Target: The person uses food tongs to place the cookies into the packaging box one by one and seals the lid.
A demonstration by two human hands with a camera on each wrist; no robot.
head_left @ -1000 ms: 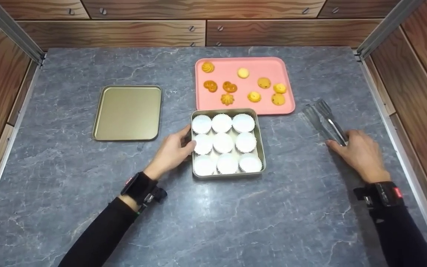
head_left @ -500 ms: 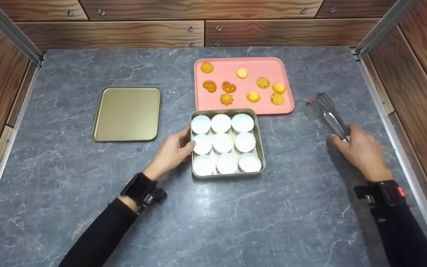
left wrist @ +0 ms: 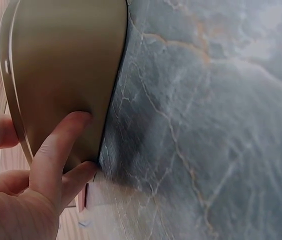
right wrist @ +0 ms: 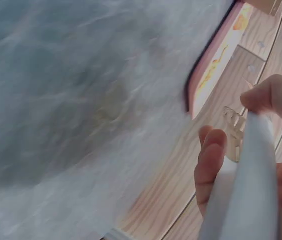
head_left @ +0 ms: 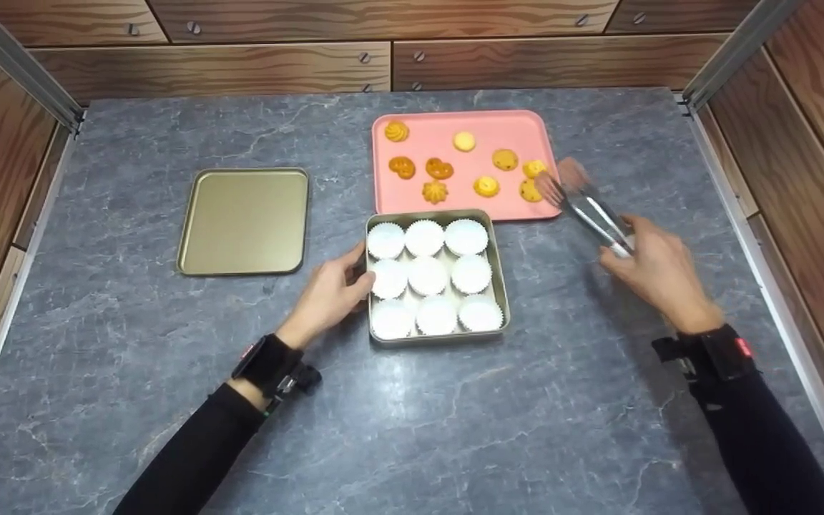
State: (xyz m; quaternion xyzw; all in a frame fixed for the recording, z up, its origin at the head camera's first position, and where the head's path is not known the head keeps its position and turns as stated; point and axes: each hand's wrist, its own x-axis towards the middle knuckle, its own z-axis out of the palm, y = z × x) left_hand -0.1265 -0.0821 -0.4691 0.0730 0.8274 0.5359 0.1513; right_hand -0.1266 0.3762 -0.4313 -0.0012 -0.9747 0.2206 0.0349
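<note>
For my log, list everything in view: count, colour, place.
countertop: 1, grey, centre
tray: 1, pink, back of countertop
pastries: 9, yellow to brown, on tray
tin: 1, gold, in front of tray
paper cups: 9, white, in tin
lid-like piece: 1, gold, left of tin
tongs: 1, grey, by tray's right edge
panels: several, brown, back and sides
metal rails: several, grey, both sides
wrist devices: 2, black, one per wrist
sleeves: 2, black, forearms
left hand: 1, holding tin's left side
right hand: 1, gripping tongs

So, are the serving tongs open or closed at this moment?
Open. In the head view, the serving tongs, held in the right hand, show their two blurred tips apart, with a gap between them.
</note>
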